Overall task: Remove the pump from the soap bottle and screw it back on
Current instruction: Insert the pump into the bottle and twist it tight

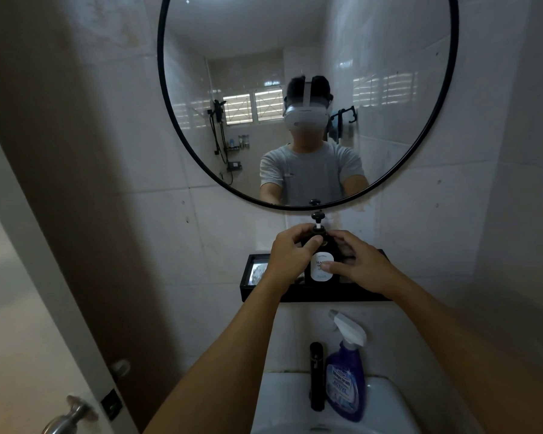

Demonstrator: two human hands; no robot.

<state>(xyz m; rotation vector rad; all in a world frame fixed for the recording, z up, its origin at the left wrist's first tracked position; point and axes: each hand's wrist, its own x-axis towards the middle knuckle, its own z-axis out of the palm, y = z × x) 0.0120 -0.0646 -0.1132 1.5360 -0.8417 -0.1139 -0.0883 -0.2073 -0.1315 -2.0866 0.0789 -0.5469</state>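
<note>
**Soap bottle gripped with both hands on the shelf**

While the soap bottle (322, 264) stands upright on the black shelf (314, 291) below the round mirror (308, 101), it is held from both sides. The left hand (290, 252) is closed around the neck of the bottle, its thumb and fingers pinched on the dark collar of the pump (318, 223). The right hand (358, 264) is wrapped around the body of the bottle, with its thumb laid across the white label. The pump is seen seated on top of the bottle, its white stem showing above the fingers and its black head rising just under the lower rim of the mirror. Whether the collar is fully tightened cannot be told, since it is covered by the fingers.

A small framed picture (259, 270) is seen at the left end of the shelf, beside the left wrist. Below the shelf, a white sink (282, 399) is mounted against the tiled wall, and a black tap (316, 375) stands at its back edge. A purple spray bottle (347, 371) with a white trigger is placed just to the right of the tap. A door with a metal knob (71, 415) is visible at the lower left. In the mirror, a person in a grey shirt with a white headset is reflected.
</note>
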